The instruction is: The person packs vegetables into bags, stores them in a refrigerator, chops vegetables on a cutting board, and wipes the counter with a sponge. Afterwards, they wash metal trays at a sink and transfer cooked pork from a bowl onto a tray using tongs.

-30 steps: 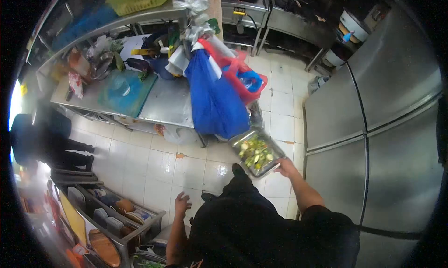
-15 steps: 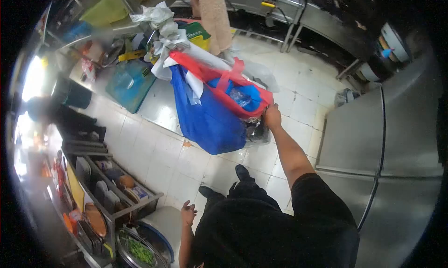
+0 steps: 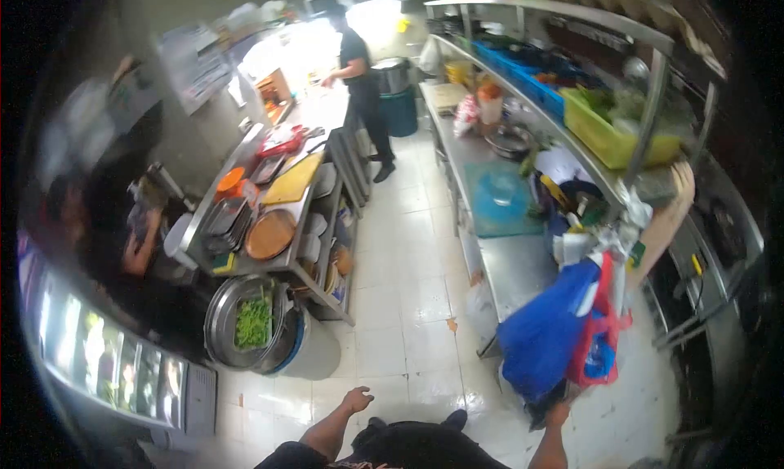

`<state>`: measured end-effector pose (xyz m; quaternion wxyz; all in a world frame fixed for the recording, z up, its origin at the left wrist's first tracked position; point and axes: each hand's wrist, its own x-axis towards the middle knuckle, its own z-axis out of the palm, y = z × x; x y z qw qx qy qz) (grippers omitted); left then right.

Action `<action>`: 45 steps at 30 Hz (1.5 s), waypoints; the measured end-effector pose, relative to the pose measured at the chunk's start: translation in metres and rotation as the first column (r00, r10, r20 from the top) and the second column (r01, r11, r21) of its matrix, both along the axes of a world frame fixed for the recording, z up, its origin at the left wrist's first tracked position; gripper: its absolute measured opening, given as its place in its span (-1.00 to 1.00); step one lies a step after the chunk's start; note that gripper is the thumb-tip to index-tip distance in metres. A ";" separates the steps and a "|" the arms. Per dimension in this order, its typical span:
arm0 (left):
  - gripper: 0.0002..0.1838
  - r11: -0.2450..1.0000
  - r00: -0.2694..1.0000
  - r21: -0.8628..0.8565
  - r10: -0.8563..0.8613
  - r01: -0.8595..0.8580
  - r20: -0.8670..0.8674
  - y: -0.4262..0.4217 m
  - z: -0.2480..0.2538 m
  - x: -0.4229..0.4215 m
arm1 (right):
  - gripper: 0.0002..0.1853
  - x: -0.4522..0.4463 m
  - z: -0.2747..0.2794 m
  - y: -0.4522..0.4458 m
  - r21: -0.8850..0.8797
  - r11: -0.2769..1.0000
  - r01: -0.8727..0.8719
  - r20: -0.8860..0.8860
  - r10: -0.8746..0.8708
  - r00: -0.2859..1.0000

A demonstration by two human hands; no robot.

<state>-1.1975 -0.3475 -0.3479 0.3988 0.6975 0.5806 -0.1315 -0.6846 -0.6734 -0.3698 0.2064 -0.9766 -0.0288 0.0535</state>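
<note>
Blue bag [image 3: 543,326] hung at the near end of the steel counter [image 3: 514,273], right of centre in the lower half of the frame. Red bag [image 3: 603,326] hung against its right side, blue wrapping [image 3: 602,356] showing inside. Dark bundle [image 3: 541,407] sat below both, lower right.

Right hand [image 3: 557,414] was at the bundle's right edge, just under the red bag; fingers blurred and partly hidden, could not tell whether they gripped or only touched. Left hand [image 3: 357,399], bottom centre, was released: fingers loosely curled, slightly parted, over the floor, well apart from the bags.

Around: white plastic [image 3: 633,217] bunched above the bags. Teal cutting board [image 3: 490,220] lay farther up the counter. Yellow-green basket [image 3: 616,138] at upper right, blue crate [image 3: 523,75] to its left. Left of centre, metal pan [image 3: 219,330] with greens [image 3: 254,322] stood over a white bin [image 3: 320,350]; above it in frame, a table with a round wooden board [image 3: 270,234] and a yellow board [image 3: 294,179]. Co-worker [image 3: 355,73] stood upper centre, beside that table's far stretch.

Room: floor [image 3: 425,305] ran as an open tiled aisle up the middle. Bags and counter end bounded it on the right; bin jutted in from the left.
</note>
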 end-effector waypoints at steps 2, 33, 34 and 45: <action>-0.45 0.991 0.991 0.081 -0.109 0.103 0.072 -0.007 -0.013 -0.001 | -0.65 0.039 -0.068 -0.029 -0.080 0.952 -0.296 0.140 0.304 0.942; -0.41 0.894 0.214 -0.394 0.437 -0.216 0.874 0.041 0.183 -0.259 | -0.80 -0.507 0.214 0.360 0.721 0.554 0.417 -0.661 0.731 0.172; -0.40 0.904 0.236 -0.363 0.412 -0.225 0.880 0.052 0.193 -0.266 | -0.80 -0.520 0.214 0.377 0.749 0.542 0.381 -0.622 0.774 0.120; -0.65 0.470 -0.072 -0.355 0.519 -0.808 0.852 0.141 0.254 -0.415 | -0.63 -0.711 0.244 0.555 0.862 0.480 0.162 -0.339 0.784 -0.521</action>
